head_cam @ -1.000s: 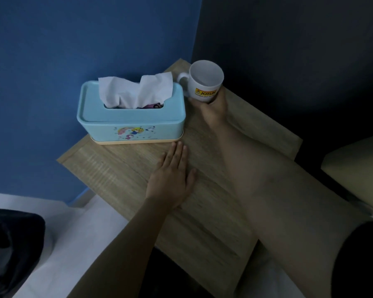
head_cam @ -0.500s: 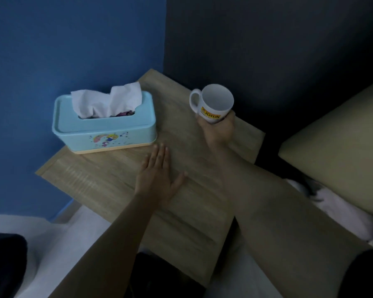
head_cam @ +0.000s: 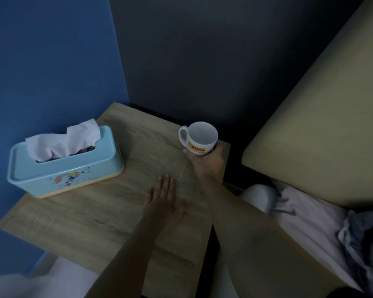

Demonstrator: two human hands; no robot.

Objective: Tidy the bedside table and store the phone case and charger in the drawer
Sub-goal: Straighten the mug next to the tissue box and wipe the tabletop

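Your right hand (head_cam: pixel 207 162) has its grip closed around the lower body of the white ceramic mug with the yellow label (head_cam: pixel 199 138); thumb and fingers wrap its base at the far right corner of the light wood-grain desk (head_cam: pixel 95 214). The mug is upright, mouth up, tilted slightly toward you, with its handle pointing left and the label facing you. Whether its base touches the desk you cannot tell, because your hand hides it.

Your left hand (head_cam: pixel 163 203) lies flat and empty on the desk top, palm down, fingers together and pointing away from you toward the back, its grip wide and holding nothing. It sits near your right wrist, between the mug and the pale blue rounded tissue box with a cartoon print (head_cam: pixel 67 166).

That tissue box stands on the left side of the desk against the blue wall (head_cam: pixel 47 67), well apart from the mug, its long axis running left to right with a white tissue (head_cam: pixel 65 139) sticking out of the slot on top. To the right of the desk is the beige bed headboard (head_cam: pixel 317 130), with crumpled pale bedding (head_cam: pixel 306 214) below it.
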